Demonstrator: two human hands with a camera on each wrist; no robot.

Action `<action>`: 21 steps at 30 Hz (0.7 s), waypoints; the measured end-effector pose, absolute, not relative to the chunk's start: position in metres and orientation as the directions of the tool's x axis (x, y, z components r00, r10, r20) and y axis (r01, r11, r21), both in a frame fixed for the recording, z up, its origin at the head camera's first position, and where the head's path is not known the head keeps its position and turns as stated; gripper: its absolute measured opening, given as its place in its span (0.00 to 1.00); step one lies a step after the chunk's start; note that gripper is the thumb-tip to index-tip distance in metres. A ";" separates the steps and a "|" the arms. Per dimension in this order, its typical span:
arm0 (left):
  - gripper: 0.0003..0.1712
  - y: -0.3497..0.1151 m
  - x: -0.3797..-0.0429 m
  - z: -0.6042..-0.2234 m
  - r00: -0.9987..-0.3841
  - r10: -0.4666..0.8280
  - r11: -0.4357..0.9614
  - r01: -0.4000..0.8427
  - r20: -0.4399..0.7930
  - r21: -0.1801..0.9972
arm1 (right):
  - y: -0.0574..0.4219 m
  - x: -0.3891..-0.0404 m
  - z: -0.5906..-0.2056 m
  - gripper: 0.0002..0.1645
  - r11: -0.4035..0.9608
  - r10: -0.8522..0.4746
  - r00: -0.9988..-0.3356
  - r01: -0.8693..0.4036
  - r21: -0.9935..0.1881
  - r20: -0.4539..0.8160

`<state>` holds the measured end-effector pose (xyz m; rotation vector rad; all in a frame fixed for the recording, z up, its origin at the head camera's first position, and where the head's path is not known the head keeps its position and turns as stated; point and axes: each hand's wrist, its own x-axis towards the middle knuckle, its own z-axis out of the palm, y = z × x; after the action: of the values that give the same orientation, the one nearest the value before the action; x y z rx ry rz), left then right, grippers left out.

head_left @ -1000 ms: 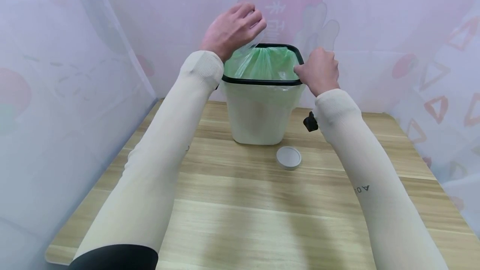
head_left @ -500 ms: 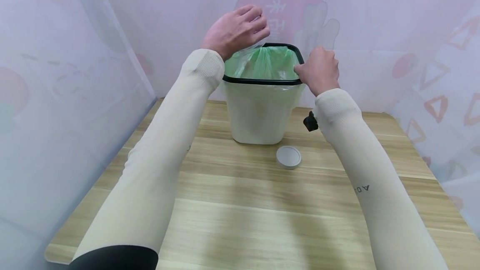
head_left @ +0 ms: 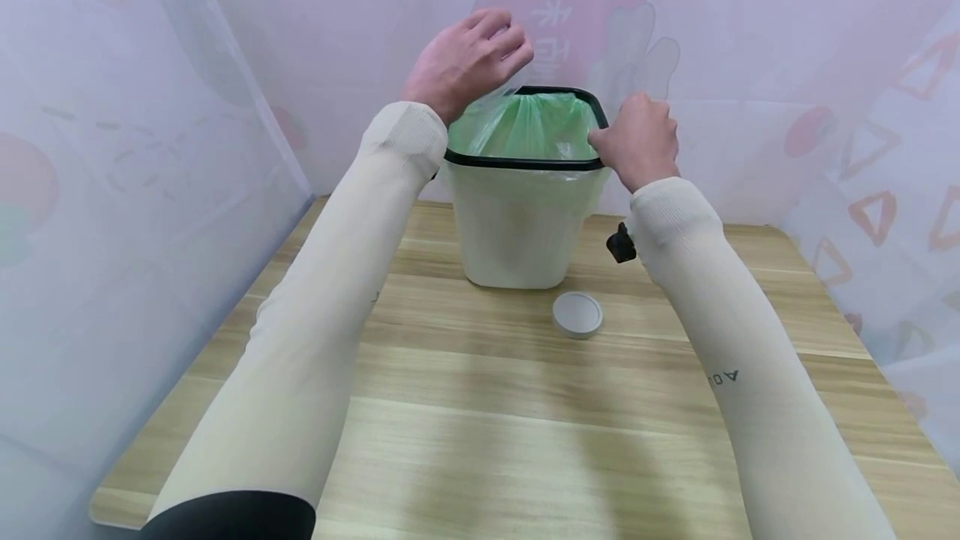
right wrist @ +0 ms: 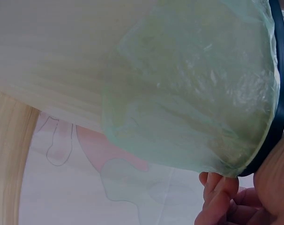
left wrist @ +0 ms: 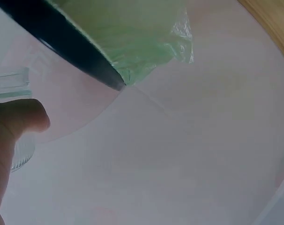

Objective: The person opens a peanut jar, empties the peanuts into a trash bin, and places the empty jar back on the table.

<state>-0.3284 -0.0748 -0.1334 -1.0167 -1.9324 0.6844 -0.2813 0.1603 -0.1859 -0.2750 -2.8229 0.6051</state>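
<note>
A pale trash can (head_left: 517,232) with a black rim ring (head_left: 525,164) stands upright on the table. A green plastic liner (head_left: 536,127) covers its inside and folds out under the ring. My left hand (head_left: 472,61) holds a clear glass jar (left wrist: 23,152) above the can's left side; the thumb lies across it in the left wrist view. In the head view, the hand hides most of the jar. At the right corner, my right hand (head_left: 640,144) grips the ring, thumb on top, with curled fingers (right wrist: 219,197) beneath in the right wrist view.
A round white lid (head_left: 577,314) lies on the wooden table (head_left: 480,407), just in front of the trash can. Printed fabric walls (head_left: 847,132) enclose the table's back and sides.
My left hand shifted slightly right with the jar, then back left to nearly its earlier place. My right hand, the trash can and the lid have stayed put.
</note>
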 end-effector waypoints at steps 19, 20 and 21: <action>0.30 -0.078 -0.327 -0.132 -0.523 0.671 0.741 0.502 0.526 -0.445 | 0.163 -0.284 -0.188 0.18 0.901 0.234 -0.949 0.131 -0.414 0.210; 0.30 -0.079 -0.328 -0.133 -0.534 0.659 0.751 0.505 0.530 -0.425 | 0.163 -0.283 -0.188 0.18 0.900 0.235 -0.949 0.131 -0.415 0.210; 0.31 -0.079 -0.328 -0.133 -0.542 0.647 0.761 0.509 0.536 -0.403 | 0.163 -0.283 -0.188 0.18 0.900 0.236 -0.949 0.131 -0.417 0.210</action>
<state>-0.3277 -0.0790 -0.1332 -0.8599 -2.2651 0.2596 -0.2833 0.1631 -0.1875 -0.2760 -2.8092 0.5904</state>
